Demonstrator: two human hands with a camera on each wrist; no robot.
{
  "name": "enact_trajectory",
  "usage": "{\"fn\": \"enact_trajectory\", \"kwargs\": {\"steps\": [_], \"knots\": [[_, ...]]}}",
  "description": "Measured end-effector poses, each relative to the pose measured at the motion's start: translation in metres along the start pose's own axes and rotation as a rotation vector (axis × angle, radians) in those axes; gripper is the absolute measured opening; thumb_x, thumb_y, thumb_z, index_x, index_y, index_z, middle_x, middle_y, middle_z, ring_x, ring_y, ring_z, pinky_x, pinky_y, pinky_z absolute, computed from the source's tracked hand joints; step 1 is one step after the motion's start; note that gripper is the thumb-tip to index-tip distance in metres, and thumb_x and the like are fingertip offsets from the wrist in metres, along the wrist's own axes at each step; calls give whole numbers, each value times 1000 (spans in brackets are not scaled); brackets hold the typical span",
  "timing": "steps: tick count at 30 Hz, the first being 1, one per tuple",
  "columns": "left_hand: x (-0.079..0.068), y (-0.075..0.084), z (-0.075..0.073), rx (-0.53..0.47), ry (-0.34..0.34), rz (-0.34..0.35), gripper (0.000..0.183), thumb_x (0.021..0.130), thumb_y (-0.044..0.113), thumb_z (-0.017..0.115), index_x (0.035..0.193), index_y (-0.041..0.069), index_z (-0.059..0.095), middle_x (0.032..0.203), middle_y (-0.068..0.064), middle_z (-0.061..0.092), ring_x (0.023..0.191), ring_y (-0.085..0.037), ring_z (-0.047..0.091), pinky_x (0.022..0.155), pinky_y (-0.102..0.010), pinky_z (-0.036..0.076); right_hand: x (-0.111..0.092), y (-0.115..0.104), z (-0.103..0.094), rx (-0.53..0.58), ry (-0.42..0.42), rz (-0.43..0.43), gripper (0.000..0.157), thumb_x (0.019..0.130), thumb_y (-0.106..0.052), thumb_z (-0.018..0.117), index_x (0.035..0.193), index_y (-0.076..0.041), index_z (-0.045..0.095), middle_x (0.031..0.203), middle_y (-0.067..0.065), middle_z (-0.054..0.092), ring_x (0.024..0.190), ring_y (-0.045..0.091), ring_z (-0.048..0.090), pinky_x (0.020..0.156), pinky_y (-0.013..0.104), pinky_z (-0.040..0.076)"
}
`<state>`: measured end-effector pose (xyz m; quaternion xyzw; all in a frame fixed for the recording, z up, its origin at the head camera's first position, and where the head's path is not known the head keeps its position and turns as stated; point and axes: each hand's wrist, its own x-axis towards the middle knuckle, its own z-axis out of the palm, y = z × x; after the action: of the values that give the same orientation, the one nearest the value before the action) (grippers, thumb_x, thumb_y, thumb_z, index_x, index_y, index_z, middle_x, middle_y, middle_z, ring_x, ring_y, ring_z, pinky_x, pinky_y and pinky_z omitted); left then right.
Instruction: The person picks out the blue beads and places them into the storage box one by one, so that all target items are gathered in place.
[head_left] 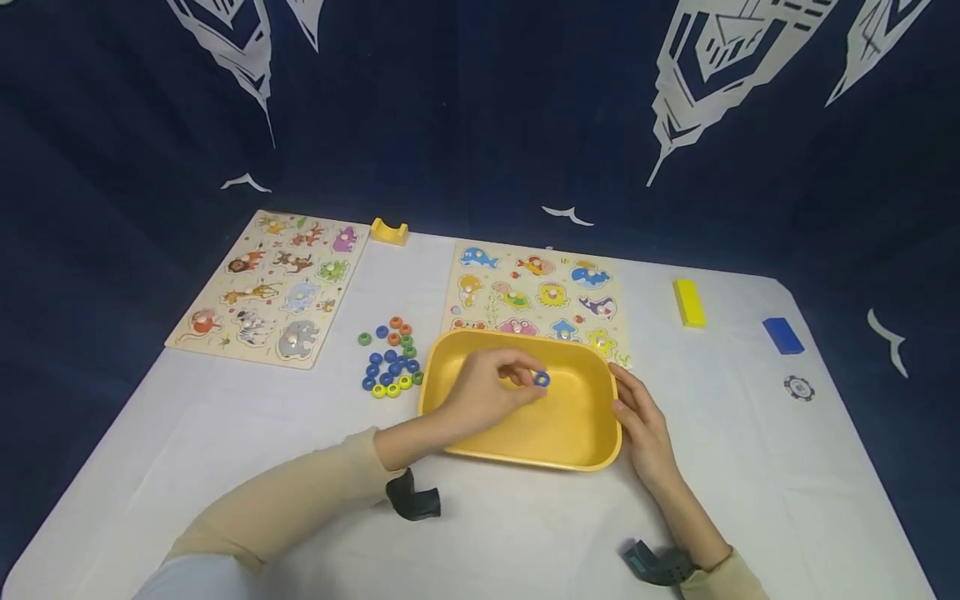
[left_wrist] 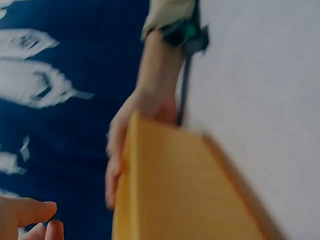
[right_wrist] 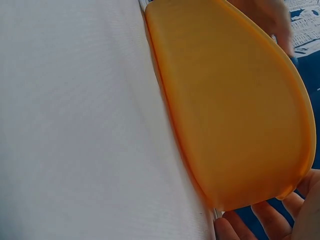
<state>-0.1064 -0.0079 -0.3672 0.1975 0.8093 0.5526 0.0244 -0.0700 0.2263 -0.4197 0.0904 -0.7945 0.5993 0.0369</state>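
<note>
Over the yellow plastic bin (head_left: pixel 570 450), my left hand (head_left: pixel 487 385) pinches a small blue bead (head_left: pixel 542 379) between thumb and fingertips. In the left wrist view only some fingertips (left_wrist: pixel 42 212) of that hand show, at the lower left. My right hand (head_left: pixel 647 425) rests against the outside of the bin's right end, fingers loosely extended along the rim. In the right wrist view its fingers (right_wrist: pixel 272 220) lie against the bin's outer wall. Left of the bin, several loose beads in blue, green, orange and yellow, such as a yellow bead (head_left: pixel 378 391), sit on the white cloth.
An animal puzzle board (head_left: pixel 285 287) lies at the left; a sea-animal puzzle board (head_left: pixel 495 292) is partly hidden behind the bin. A yellow curved block (head_left: pixel 389 232) stands at the back. At the right are a yellow block (head_left: pixel 689 303), a blue block (head_left: pixel 783 335) and a poker chip (head_left: pixel 799 388).
</note>
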Motion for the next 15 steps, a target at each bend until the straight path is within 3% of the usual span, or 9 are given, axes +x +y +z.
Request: {"fn": "enact_trajectory", "kwargs": {"steps": [3,7,10,15], "knots": [[11,-1,29,22,-114,-38,16,71,15,73,86,15,67,64,9,59,59,-2,53,56,-17,45,0,0,1,-2,2,0,42,94,-5,34,136,-3,30,132,26,39,116,-1,44,89,9,37],[25,-13,57,136,-125,-122,15,68,16,75,81,17,67,60,10,58,53,0,49,52,-14,40,1,1,2,-1,6,-9,42,94,-4,34,135,-3,31,131,26,40,118,3,43,90,9,36],[32,-23,67,231,-116,-173,16,67,19,76,80,19,67,59,12,57,54,1,49,53,-14,37,1,1,2,-6,12,-8,42,94,-3,35,135,-3,31,131,26,41,119,6,43,90,9,35],[41,-36,77,331,-166,-196,15,68,23,75,81,21,67,58,14,55,56,2,49,54,-14,37,1,1,2,-3,18,2,42,94,-3,34,135,-3,32,130,26,41,118,3,44,89,8,36]]}}
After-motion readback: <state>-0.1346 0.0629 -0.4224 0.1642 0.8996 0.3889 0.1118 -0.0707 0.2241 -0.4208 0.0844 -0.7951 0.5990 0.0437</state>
